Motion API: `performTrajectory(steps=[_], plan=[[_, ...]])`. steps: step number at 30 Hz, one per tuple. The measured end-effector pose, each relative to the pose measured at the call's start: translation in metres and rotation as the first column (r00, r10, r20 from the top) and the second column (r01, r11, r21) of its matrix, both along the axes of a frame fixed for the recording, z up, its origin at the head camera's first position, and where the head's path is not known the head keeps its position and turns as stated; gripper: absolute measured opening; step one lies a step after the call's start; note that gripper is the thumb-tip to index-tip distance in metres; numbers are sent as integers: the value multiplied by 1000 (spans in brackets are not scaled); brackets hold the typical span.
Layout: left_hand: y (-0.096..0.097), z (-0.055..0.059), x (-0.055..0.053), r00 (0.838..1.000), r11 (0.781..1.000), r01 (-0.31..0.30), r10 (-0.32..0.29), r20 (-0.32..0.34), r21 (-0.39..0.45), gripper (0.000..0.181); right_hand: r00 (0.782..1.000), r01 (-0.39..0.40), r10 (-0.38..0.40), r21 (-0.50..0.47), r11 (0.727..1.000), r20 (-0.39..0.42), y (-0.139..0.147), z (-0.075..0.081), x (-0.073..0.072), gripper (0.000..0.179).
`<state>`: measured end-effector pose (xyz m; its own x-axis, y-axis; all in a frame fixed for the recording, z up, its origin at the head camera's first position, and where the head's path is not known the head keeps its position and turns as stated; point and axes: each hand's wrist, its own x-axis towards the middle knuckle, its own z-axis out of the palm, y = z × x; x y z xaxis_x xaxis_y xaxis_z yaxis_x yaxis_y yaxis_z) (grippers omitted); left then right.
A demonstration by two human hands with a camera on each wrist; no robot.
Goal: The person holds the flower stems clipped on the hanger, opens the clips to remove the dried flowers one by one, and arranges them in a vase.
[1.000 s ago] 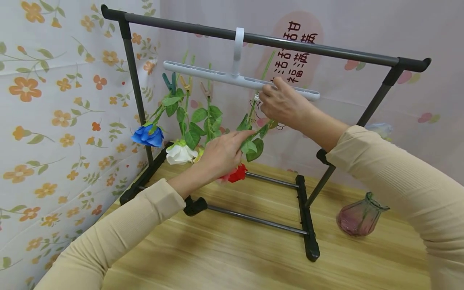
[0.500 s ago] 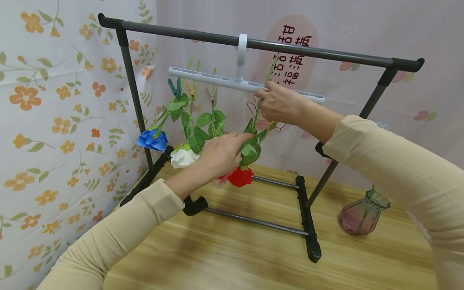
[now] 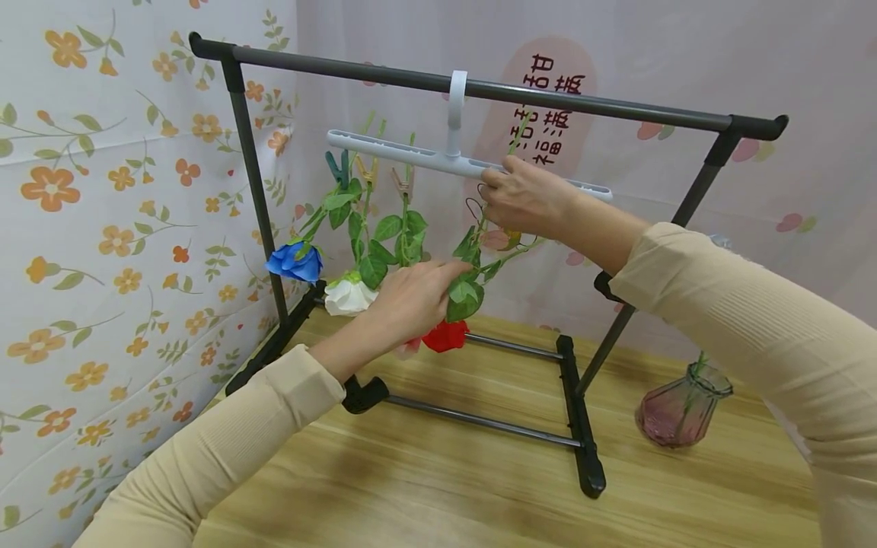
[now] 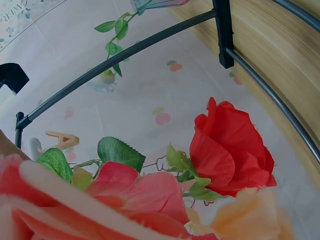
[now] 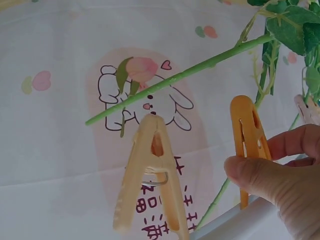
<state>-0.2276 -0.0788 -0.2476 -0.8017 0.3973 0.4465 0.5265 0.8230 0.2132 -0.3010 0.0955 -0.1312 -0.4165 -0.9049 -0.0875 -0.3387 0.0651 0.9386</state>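
My right hand (image 3: 527,198) is at the right half of the white hanger (image 3: 411,154). In the right wrist view it pinches an orange clothespin (image 5: 250,127) between thumb and fingers, beside a green stem and the hanger. Lower down, my left hand (image 3: 416,298) is curled at a leafy rose stem (image 3: 510,255), whose cut end shows in the right wrist view; the leaves partly hide the fingertips. A red rose (image 3: 447,336) hangs just below this hand. Further left, a blue rose (image 3: 294,261) and a white rose (image 3: 349,295) hang head-down.
A dark metal rack (image 3: 356,70) carries the hanger. Clothespins, among them a teal one (image 3: 338,169) and a yellow one (image 3: 368,173), hang from its left half. A peach clothespin (image 5: 152,175) is close to the right wrist camera. A pink glass vase (image 3: 681,407) stands right on the wooden table (image 3: 411,487).
The head view has shifted slightly, so the rack sits lower. My left hand has moved a little down and left, and the leafy stem now slants out to the right. My right hand stays at the hanger.
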Motion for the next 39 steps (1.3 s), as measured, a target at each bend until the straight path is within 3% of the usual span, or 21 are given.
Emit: performTrajectory(steps=[8,16,19,21,23,27,30,34,39], plan=[[1,0,3,1000,1000,-15,15,5,-2,48,997,-65,62,-59,996,-53,16,-2,5,19],[6,1,6,999,1000,-10,11,35,-11,45,989,-148,143,-199,969,-39,38,-15,15,18],[7,1,8,999,1000,-9,10,41,-15,46,985,-158,169,-278,948,17,44,-27,22,22],[7,2,10,999,1000,-8,9,36,-13,46,975,-137,191,-379,915,110,46,-37,25,23],[8,2,12,999,1000,-5,5,34,-9,45,950,-94,226,-493,865,216,46,-50,28,24],[9,3,16,999,1000,-2,3,41,-14,44,858,37,331,-689,724,393,46,-78,33,27],[10,4,19,999,1000,-7,9,43,-27,43,799,81,422,-773,629,428,47,-96,35,26],[10,5,22,999,1000,-9,10,32,-27,40,769,80,489,-820,567,412,47,-112,37,21],[10,8,27,1000,999,2,-1,25,-33,36,750,76,530,-848,525,395,46,-125,40,16]])
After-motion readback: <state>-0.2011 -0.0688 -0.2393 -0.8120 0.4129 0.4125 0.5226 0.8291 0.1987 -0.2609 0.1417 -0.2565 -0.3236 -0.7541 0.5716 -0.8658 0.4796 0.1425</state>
